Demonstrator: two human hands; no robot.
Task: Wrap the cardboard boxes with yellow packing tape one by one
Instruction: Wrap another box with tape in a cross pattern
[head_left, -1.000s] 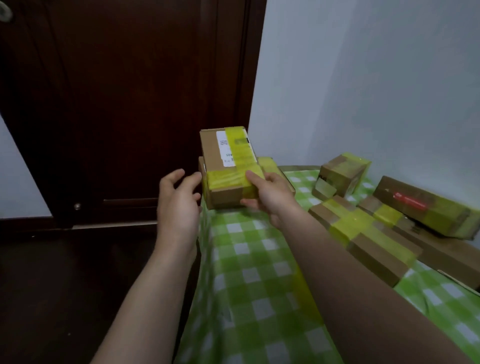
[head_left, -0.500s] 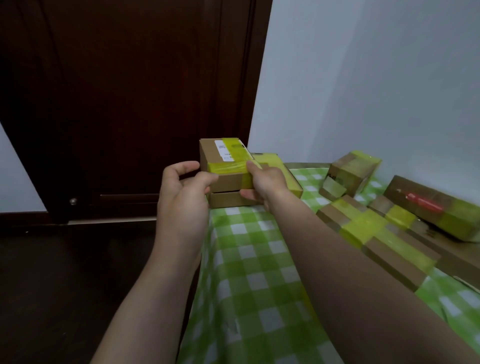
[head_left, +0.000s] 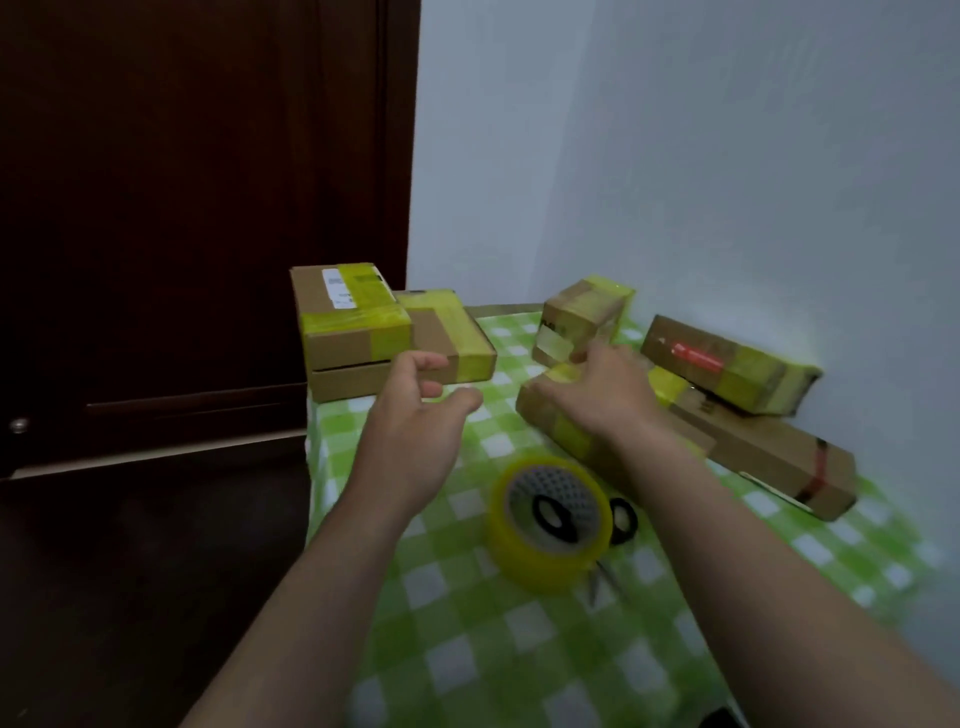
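Observation:
A cardboard box (head_left: 348, 317) banded with yellow tape sits on top of a flat taped box (head_left: 447, 338) at the table's far left corner. My left hand (head_left: 415, 415) hovers just in front of that stack, fingers loosely curled, holding nothing. My right hand (head_left: 602, 395) reaches over a long taped box (head_left: 550, 421) in the middle, fingers spread on its top; motion blur hides the contact. A roll of yellow packing tape (head_left: 550, 519) lies between my forearms.
Black-handled scissors (head_left: 623, 519) lie partly under the roll. A small taped box (head_left: 582, 312), a taped box with a red label (head_left: 727, 369) and a long, mostly bare cardboard box (head_left: 769, 452) lie along the wall. Green checked tablecloth (head_left: 467, 649); dark door at left.
Both hands let go of the taped box, which now rests on the corner stack. My right hand moved right onto the middle box. The view tilted down, showing the tape roll.

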